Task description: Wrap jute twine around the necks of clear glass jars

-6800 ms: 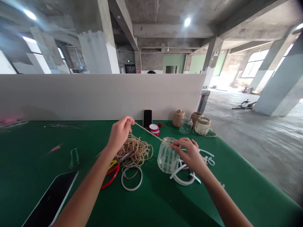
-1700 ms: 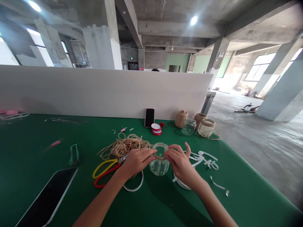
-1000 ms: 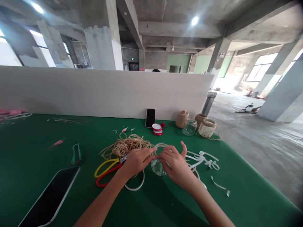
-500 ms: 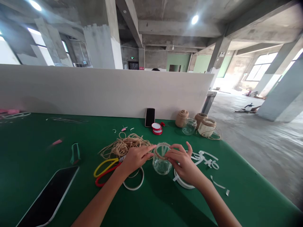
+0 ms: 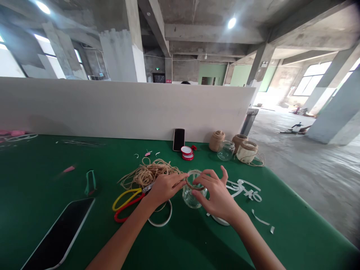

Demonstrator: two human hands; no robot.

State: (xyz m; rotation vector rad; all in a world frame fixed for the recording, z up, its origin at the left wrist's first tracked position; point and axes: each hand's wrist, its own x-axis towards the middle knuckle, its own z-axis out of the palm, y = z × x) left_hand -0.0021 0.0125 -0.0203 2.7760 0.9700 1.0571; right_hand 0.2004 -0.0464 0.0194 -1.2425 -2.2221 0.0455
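Head view: glass jar (image 5: 191, 201) at six o'clock, your left hand (image 5: 165, 187) half-open at its rim (image 5: 194, 171), right hand (image 5: 218, 194) loosely parted astride; you're likely settling the twine band (image 5: 190, 185), next needing even pressure.

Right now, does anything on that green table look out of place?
Two things look untidy: the heap of twine lies loose and tangled left of the jar, and white strips are scattered to its right. I see nothing spilled or broken.

A glass jar (image 5: 191, 200) is touched at its twine-ringed rim by the left hand (image 5: 164, 188) and right hand (image 5: 217, 194), beside heaped twine (image 5: 150, 173).
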